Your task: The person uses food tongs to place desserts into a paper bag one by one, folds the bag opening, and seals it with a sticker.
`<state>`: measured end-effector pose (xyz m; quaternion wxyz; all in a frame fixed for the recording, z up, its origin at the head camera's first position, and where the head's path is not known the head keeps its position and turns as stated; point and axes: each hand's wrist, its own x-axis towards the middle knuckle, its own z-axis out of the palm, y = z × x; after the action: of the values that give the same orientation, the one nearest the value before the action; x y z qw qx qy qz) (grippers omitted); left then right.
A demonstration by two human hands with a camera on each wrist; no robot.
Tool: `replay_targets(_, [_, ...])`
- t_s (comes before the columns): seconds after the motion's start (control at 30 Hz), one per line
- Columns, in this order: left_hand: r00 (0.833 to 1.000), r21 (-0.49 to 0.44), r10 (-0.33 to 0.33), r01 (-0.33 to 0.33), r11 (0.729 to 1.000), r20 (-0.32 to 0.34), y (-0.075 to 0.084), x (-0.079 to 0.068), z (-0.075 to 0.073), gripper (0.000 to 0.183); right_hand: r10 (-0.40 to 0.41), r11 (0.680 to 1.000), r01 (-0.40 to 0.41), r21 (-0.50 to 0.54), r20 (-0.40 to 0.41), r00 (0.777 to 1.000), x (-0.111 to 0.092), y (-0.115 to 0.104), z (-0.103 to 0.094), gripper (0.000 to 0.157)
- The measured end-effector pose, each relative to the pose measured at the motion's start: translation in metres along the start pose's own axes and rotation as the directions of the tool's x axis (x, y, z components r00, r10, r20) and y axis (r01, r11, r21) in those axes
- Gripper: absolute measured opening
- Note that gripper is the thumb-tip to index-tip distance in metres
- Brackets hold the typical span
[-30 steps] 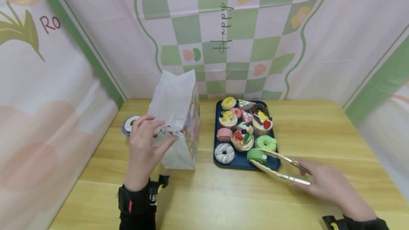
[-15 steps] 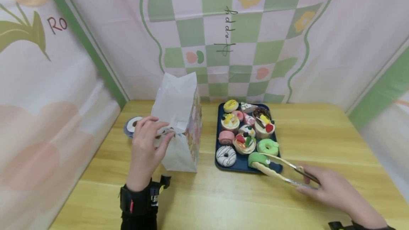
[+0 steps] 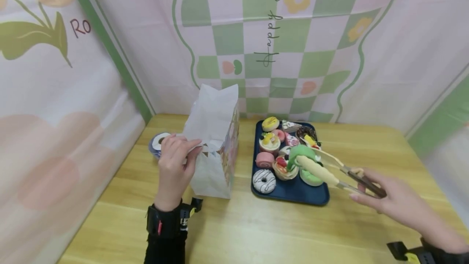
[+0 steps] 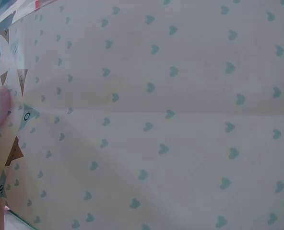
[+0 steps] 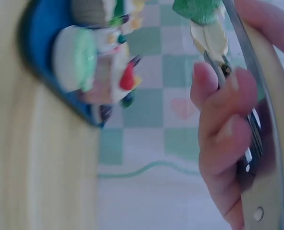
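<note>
In the head view my right hand (image 3: 388, 194) grips a pair of tongs (image 3: 351, 174), whose cream tips pinch a green roll cake (image 3: 301, 152) above the tray. The right wrist view shows the fingers (image 5: 228, 120) curled round the metal handle, with the green roll (image 5: 197, 9) at the top edge. At the left, my left hand (image 3: 177, 166) pinches the near rim of a white paper bag (image 3: 212, 174), which stands upright with its mouth open. Small blue hearts cover the bag's side (image 4: 171, 115) in the left wrist view, with the thumb at the left edge.
A dark blue tray (image 3: 289, 197) holds several toy pastries, among them a white striped donut (image 3: 264, 181), a pink roll (image 3: 265, 159) and a green donut (image 3: 310, 177). Behind the left hand lies a roll of tape (image 3: 156, 141). A printed curtain (image 3: 264, 52) hangs behind the wooden table (image 3: 264, 231).
The tongs have closed on the green roll and lifted it off the tray's front part. My left fingers have come together on the bag's rim. The head view has shifted slightly.
</note>
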<state>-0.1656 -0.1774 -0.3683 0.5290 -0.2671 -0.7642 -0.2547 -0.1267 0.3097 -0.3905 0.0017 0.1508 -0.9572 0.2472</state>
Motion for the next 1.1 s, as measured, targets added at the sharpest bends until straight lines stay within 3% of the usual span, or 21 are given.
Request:
replay_targets(0.2, [0.999,0.039,0.043,-0.042,0.998,-0.023,-0.001,0.001,0.000,0.015,-0.053,0.998,0.052,-0.038,-0.017,0.998,0.024,-0.029,-0.019,0.023])
replay_targets(0.43, [0.999,0.046,0.041,-0.041,0.998,-0.018,-0.001,0.001,-0.001,0.018,-0.088,0.996,0.087,-0.037,-0.023,0.996,0.050,-0.062,-0.035,0.024])
replay_targets(0.67, [0.998,0.038,0.052,-0.051,0.998,-0.026,0.002,0.004,0.000,0.018,-0.118,0.989,0.109,-0.102,-0.084,0.989,0.069,-0.083,-0.053,0.027])
replay_targets(1.1, [0.999,0.003,0.049,-0.049,0.999,0.000,0.004,0.004,-0.002,0.016,-0.103,0.992,0.102,-0.069,-0.017,0.994,0.096,-0.135,-0.065,0.043])
